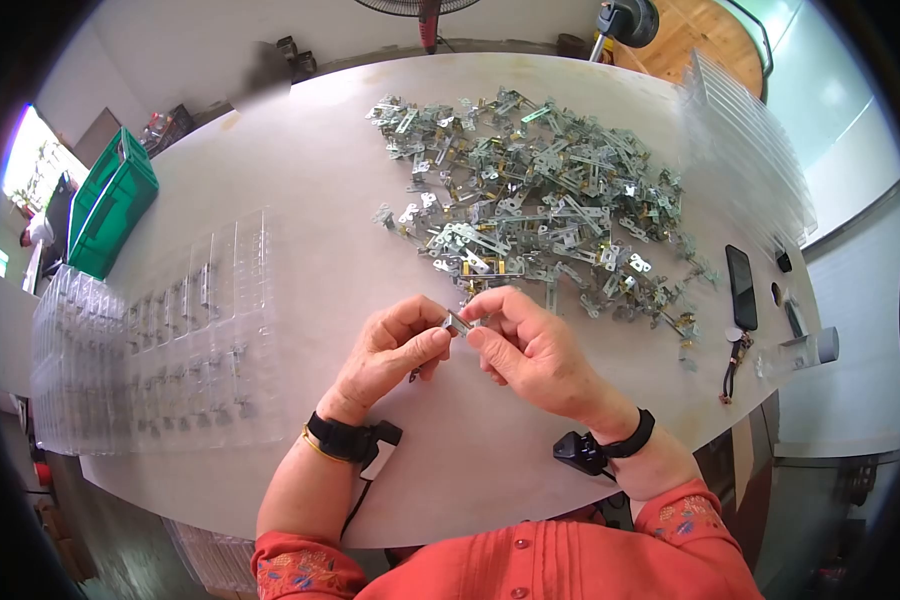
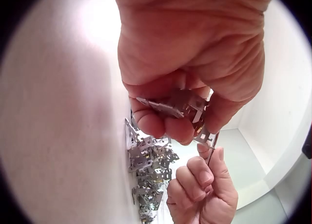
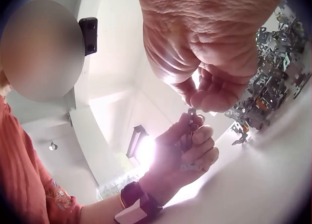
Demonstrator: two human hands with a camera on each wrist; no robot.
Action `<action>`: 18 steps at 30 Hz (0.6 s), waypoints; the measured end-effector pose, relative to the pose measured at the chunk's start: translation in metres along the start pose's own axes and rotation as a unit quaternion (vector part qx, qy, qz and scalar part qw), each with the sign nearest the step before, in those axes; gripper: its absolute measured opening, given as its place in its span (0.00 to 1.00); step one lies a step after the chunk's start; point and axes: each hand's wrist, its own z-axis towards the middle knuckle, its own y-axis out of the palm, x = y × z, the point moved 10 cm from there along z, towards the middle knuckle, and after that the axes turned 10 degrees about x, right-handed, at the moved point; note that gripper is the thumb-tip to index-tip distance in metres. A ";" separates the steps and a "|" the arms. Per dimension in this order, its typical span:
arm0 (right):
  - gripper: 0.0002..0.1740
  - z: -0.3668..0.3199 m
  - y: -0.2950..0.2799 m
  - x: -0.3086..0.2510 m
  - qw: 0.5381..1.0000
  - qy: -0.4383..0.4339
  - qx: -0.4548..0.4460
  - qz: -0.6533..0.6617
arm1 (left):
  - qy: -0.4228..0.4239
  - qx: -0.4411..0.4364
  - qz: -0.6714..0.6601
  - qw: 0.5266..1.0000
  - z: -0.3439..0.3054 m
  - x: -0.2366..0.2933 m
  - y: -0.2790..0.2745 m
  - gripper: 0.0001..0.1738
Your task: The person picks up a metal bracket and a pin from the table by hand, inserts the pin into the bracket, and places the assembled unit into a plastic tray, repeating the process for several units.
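Note:
My left hand grips a small silvery metal bracket between thumb and curled fingers. A flat tab of it shows at the fingertips in the head view. Close beside it, my right hand pinches a thin metal strip with thumb and fingers, its end right at the bracket. The right fingers partly hide that meeting point. Beyond both hands lies a wide heap of stamped metal brackets, some with brass-coloured pieces.
Clear plastic trays with rows of metal parts stand on the left, near a green crate. More clear trays are stacked at the far right. A phone and a capped tube lie at the right edge.

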 end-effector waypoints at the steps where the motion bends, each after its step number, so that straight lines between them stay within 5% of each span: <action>1: 0.09 -0.001 0.003 0.002 1.000 0.016 -0.012 -0.016 | -0.001 -0.001 0.000 1.000 0.000 -0.001 0.001 0.13; 6: 0.06 -0.001 0.001 -0.005 0.990 -0.018 -0.010 -0.139 | -0.031 -0.013 -0.004 0.999 -0.002 -0.008 0.003 0.12; 11: 0.02 -0.002 -0.004 -0.032 0.963 -0.171 0.054 -0.200 | -0.037 -0.025 0.035 0.998 -0.004 -0.005 0.009 0.13; 16: 0.02 0.000 -0.018 -0.024 0.982 -0.132 0.097 -0.092 | -0.049 -0.049 0.007 0.998 -0.005 -0.013 0.014 0.13; 18: 0.03 0.000 -0.022 -0.021 0.988 -0.097 0.108 -0.044 | -0.028 -0.003 -0.104 0.994 0.001 -0.008 0.003 0.13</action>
